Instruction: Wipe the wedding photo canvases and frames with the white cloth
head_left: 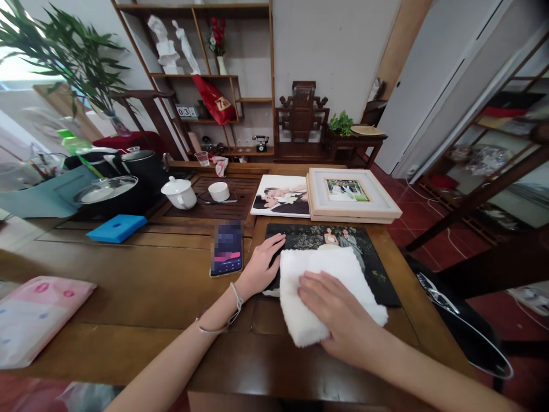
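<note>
A dark photo print (377, 269) of a couple lies flat on the wooden table (150, 286). My right hand (338, 315) presses flat on a folded white cloth (317, 274) that covers the print's near left part, fingers stretched out. My left hand (261, 266) rests on the print's left edge, fingers spread and flat, holding nothing. A thin bracelet hangs on my left wrist.
A phone (226, 249) lies just left of my left hand. Behind the print are another photo (281, 195) and a white framed picture (351, 194). A tea tray holds a white teapot (180, 193) and cup (219, 191). A blue sponge (116, 228) and a pink packet (34, 317) lie left.
</note>
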{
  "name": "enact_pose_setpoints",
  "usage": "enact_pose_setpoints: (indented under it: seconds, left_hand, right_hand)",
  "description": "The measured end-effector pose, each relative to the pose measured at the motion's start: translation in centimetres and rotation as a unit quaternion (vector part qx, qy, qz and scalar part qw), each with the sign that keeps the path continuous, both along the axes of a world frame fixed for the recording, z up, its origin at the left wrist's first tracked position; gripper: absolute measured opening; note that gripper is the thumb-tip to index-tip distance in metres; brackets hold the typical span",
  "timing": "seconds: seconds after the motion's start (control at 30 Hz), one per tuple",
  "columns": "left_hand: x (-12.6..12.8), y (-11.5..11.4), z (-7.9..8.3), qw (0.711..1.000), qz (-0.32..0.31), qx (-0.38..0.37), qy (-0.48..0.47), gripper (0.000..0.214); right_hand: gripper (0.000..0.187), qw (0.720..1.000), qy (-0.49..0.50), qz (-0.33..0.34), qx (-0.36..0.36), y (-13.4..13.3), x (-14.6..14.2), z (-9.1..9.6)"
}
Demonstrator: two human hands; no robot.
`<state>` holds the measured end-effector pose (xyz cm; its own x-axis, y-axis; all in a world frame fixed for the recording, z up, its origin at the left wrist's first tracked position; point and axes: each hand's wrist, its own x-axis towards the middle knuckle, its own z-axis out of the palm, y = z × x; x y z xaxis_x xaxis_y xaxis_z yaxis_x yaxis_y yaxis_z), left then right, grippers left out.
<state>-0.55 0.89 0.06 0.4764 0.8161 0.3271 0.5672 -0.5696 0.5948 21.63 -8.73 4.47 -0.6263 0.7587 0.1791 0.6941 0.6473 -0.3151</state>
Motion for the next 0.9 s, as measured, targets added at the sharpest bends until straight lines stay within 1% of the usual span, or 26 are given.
enact_pose_setpoints:
  seconds: [0.07,0.13,0.2,0.33,0.4,0.47,0.5,0.57,0.63,0.77,0.83,0.9]
  left_hand:
    - [-0.1,0.0,0.1,1.0,-0.003,0.001,-0.001,0.041]
    - [-0.1,-0.1,0.2,1.0,-0.004,0.002,-0.002,0.041]
    - [-0.2,-0.1,0.1,1.0,-0.002,0.003,0.0,0.041]
    - [-0.3,0.0,-0.3,1.0,-0.005,0.003,-0.003,0.042]
    - [-0.4,0.0,-0.6,1.0,-0.007,0.001,-0.007,0.042]
    - [-0.3,0.0,-0.7,1.0,-0.005,0.0,-0.008,0.043]
    - [-0.3,0.0,-0.7,1.0,-0.003,0.0,-0.006,0.043]
    - [-0.2,0.0,-0.6,1.0,0.001,-0.003,0.002,0.044]
    - [-0.1,-0.1,-0.3,1.0,0.001,-0.006,0.009,0.045]
    - [-0.1,-0.2,0.1,1.0,-0.004,-0.007,0.014,0.045]
    - [-0.1,-0.2,0.1,1.0,-0.005,-0.005,0.014,0.046]
    - [-0.1,-0.1,0.0,1.0,-0.004,-0.003,0.016,0.045]
  right_hand:
    - [0.069,1.0,-0.016,0.018,-0.013,-1.4,-0.7,0.2]
    - [0.068,1.0,-0.021,0.008,-0.007,-1.1,-1.0,0.2]
    - [0.067,0.999,-0.028,-0.023,0.01,0.8,-0.9,0.2]
    - [0.07,0.994,-0.059,-0.094,0.022,6.1,-1.0,0.1]
    - [0.072,0.992,-0.07,-0.105,0.018,8.0,-1.3,0.2]
    - [0.074,0.991,-0.08,-0.102,0.012,8.7,-1.7,0.3]
    - [0.074,0.991,-0.086,-0.099,0.007,8.6,-1.8,0.3]
    - [0.075,0.991,-0.097,-0.092,-0.004,7.3,-2.1,0.4]
    - [0.076,0.991,-0.111,-0.073,-0.015,5.0,-2.1,0.4]
    - [0.081,0.993,-0.113,0.013,-0.028,0.1,-1.7,0.5]
    - [0.081,0.994,-0.096,0.044,-0.026,-0.8,-1.0,0.4]
    - [0.081,0.996,-0.077,0.048,-0.014,-0.1,0.1,0.2]
